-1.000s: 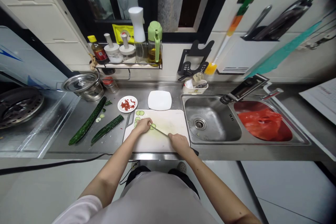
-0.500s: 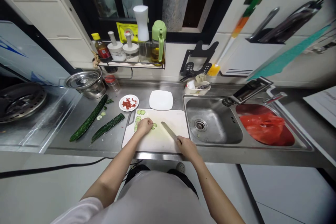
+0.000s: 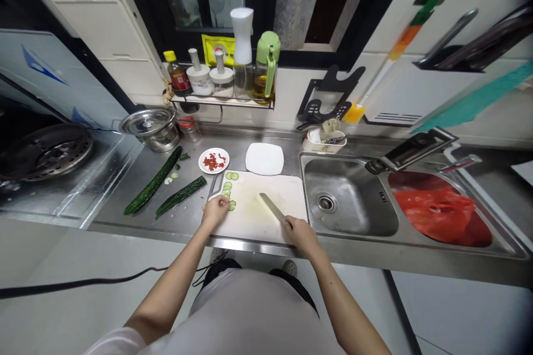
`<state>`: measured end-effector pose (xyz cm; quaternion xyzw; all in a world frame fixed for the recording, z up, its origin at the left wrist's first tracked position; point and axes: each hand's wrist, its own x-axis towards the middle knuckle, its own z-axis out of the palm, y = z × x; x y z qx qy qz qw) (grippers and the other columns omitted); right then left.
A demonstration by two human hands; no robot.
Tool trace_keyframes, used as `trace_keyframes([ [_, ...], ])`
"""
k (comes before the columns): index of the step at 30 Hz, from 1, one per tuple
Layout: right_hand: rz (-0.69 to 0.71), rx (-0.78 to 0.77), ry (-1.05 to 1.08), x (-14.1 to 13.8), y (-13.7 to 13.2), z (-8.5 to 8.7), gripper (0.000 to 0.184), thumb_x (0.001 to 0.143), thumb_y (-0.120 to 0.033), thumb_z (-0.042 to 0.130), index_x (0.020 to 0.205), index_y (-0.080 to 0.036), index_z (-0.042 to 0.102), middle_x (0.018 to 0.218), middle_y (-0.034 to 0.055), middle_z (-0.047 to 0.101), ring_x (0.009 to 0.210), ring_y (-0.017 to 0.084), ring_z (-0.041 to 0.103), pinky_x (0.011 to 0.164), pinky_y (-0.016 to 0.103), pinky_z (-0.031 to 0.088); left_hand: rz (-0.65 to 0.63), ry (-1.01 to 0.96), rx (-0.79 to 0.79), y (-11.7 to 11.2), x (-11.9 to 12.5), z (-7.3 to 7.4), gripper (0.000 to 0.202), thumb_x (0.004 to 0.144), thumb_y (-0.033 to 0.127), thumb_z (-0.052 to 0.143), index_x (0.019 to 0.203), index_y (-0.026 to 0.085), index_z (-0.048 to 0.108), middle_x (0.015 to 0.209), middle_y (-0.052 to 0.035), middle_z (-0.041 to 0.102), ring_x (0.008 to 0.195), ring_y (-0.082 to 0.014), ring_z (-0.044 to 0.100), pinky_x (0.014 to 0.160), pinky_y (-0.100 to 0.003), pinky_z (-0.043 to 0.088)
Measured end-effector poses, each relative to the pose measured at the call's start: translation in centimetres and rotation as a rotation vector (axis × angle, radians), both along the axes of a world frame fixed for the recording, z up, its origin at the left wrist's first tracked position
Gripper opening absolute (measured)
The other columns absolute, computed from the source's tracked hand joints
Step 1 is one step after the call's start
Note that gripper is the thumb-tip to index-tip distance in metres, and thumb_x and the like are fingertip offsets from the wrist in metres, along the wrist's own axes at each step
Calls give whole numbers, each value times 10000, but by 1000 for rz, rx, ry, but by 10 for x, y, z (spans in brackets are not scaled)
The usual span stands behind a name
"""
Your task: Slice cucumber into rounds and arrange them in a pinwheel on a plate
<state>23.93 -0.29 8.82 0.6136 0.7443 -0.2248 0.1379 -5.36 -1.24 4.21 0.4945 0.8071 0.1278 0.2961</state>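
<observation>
Gripping the knife (image 3: 272,208) by its handle, the right hand (image 3: 300,236) has its fingers closed around it, with the blade angled over the cutting board (image 3: 266,227) and its tip pointing toward the far side. The blade is well apart from the cucumber slices (image 3: 227,189), which lie in a loose row along the left part of the board, some overlapping. At the near end of that row, the left hand (image 3: 215,211) rests over the board's left edge, fingers bent and drawn together beside the nearest slices; I cannot tell whether they pinch one of these or only touch it.

As far as I can judge, the slicing is partly done: a small batch of rounds is cut and sits on the board, while 2 larger pieces are off it, to the left on the counter. These are the long cucumber (image 3: 153,182) and, nearer the board, the shorter cucumber length (image 3: 181,197), both uncut into rounds. Small green scraps (image 3: 177,167) lie beside the long one. Chopping of the red bits (image 3: 214,162) looks finished, since they sit gathered on the round dish (image 3: 201,161), just beside the white plate (image 3: 264,158) behind the board.
</observation>
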Motion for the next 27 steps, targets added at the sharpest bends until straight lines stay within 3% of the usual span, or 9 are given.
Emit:
trace_keyframes([
  [8, -3, -29, 12, -4, 1, -3, 336, 948, -367, 342, 1033, -224, 634, 1004, 74, 685, 915, 188, 618, 640, 238, 320, 107, -28, 68, -8, -16, -5, 121, 759, 255, 603, 857, 217, 662, 814, 24, 719, 803, -151, 641, 842, -295, 368],
  [19, -17, -35, 10, -3, 2, 4, 340, 941, -342, 337, 1045, -227, 639, 1010, 84, 688, 926, 204, 618, 670, 252, 342, 93, 131, 8, -9, -18, -4, 195, 768, 260, 566, 950, 253, 636, 824, 6, 708, 850, -208, 632, 863, -361, 344],
  [27, -37, -43, -1, -3, 2, 6, 327, 945, -341, 342, 1035, -223, 633, 1016, 89, 686, 933, 209, 620, 671, 257, 350, 108, 121, 126, 35, -7, 1, 259, 831, 329, 542, 1064, 260, 631, 1011, -31, 680, 1000, -224, 599, 908, -382, 360],
])
